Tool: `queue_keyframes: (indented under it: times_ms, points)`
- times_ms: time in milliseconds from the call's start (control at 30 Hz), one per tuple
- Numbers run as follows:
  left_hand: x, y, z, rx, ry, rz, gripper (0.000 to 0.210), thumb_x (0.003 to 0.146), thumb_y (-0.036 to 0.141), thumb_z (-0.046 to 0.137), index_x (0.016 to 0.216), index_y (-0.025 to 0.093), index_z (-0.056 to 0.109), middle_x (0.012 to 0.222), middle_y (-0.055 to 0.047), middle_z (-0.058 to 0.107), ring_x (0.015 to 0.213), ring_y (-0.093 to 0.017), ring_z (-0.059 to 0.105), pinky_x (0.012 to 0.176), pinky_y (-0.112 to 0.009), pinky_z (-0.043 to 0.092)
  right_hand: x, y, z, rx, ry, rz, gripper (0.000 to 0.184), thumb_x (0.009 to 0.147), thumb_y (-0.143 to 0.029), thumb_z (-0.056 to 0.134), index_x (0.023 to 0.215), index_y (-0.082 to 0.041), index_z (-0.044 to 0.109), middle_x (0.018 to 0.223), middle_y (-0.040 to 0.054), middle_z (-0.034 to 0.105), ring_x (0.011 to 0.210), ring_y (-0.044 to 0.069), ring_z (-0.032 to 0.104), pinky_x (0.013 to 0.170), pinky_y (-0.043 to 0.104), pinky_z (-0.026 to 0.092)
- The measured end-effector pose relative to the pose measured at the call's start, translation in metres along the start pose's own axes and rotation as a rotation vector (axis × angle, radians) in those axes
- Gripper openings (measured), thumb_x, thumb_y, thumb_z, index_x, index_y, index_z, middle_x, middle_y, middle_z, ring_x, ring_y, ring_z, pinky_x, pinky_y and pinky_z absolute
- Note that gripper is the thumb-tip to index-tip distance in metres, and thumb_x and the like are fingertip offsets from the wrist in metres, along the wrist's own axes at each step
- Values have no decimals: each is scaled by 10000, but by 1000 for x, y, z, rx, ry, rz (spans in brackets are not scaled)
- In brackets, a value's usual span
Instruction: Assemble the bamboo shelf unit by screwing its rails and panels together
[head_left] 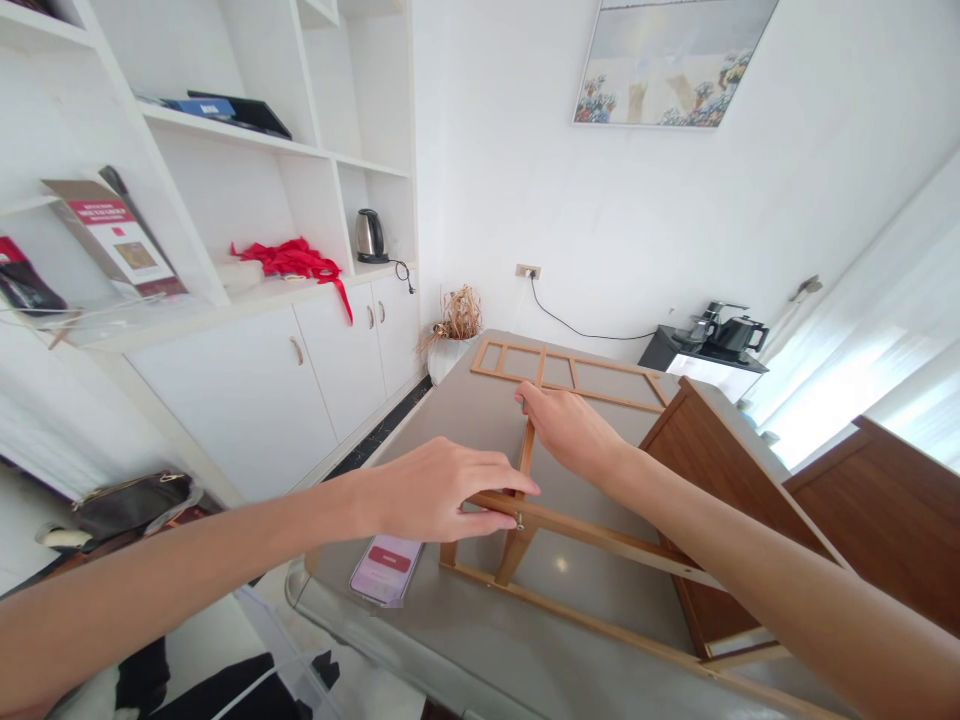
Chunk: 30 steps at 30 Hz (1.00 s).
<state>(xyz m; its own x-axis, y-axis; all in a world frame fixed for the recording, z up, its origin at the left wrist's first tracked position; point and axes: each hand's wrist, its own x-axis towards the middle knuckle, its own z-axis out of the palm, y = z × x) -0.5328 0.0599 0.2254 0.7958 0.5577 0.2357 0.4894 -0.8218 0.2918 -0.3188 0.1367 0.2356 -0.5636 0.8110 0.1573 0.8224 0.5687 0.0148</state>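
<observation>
My left hand closes around the near end of a wooden rail, fingers over the top and thumb below. A small metal screw shows by the thumb. My right hand is closed at the far end of a wooden crossbar, which meets the rail near my left fingers. A small dark spot shows at the right fingertips; I cannot make out what it is. The rail belongs to a ladder-like wooden frame standing on the grey table.
Another wooden frame lies flat at the table's far side. Brown wooden panels stand at the right. A phone lies at the near left edge. White shelves line the left wall; a black kettle stands beyond the table.
</observation>
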Motion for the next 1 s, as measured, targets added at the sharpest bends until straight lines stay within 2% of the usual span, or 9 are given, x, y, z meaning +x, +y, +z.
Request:
queue_keyframes:
  times_ms: [333,500,700,767,833,900,933,1000]
  points:
    - [10,1,-9,101,-47,87,331,937,318,595,1258,246,635,1051,-15,708,833,-145,665,698,-264,436,1,-3,-2,11,27,8,234,996,-105,342,1141,-198,501,995,65,718,837,170,671,646,237,340]
    - [16,2,-12,104,-61,123,238,896,243,647,1132,216,662,982,-9,702,793,-139,652,685,-257,437,1,-4,-3,0,25,8,227,1006,-120,344,1142,-200,507,961,61,720,794,159,664,633,233,331]
    - [19,8,-17,264,-93,200,106,924,233,613,1009,187,656,882,-17,672,816,-166,632,658,-299,408,-1,-1,-15,-29,43,22,245,1020,-173,333,1138,-205,546,871,54,702,709,180,635,605,260,287]
    - [20,10,-19,297,-118,204,118,948,248,586,1020,180,651,893,-24,669,839,-173,629,660,-310,403,-5,2,-27,-18,118,57,278,1041,-211,297,1163,-199,547,862,59,685,734,187,628,618,265,295]
    - [20,11,-20,317,-139,201,140,960,257,567,1044,177,647,902,-26,664,851,-176,624,662,-315,400,-15,3,-42,44,287,80,294,1057,-260,289,1142,-213,567,909,51,667,766,171,607,646,259,325]
    - [21,12,-21,323,-155,194,145,961,260,564,1053,181,642,912,-25,661,856,-177,620,668,-313,399,-31,-1,-55,44,407,109,310,1059,-345,333,980,-212,601,863,43,612,690,149,539,643,262,340]
    - [21,12,-21,323,-161,189,138,956,257,570,1050,185,640,922,-24,661,860,-176,618,671,-310,400,-41,-5,-60,41,443,118,351,1057,-373,342,865,-208,585,831,40,575,650,137,498,629,264,342]
    - [21,12,-21,320,-167,179,120,940,245,589,1034,188,637,934,-21,660,861,-172,616,676,-303,401,-65,-15,-65,67,482,112,369,1048,-389,384,758,-212,527,835,34,529,634,123,451,623,261,360]
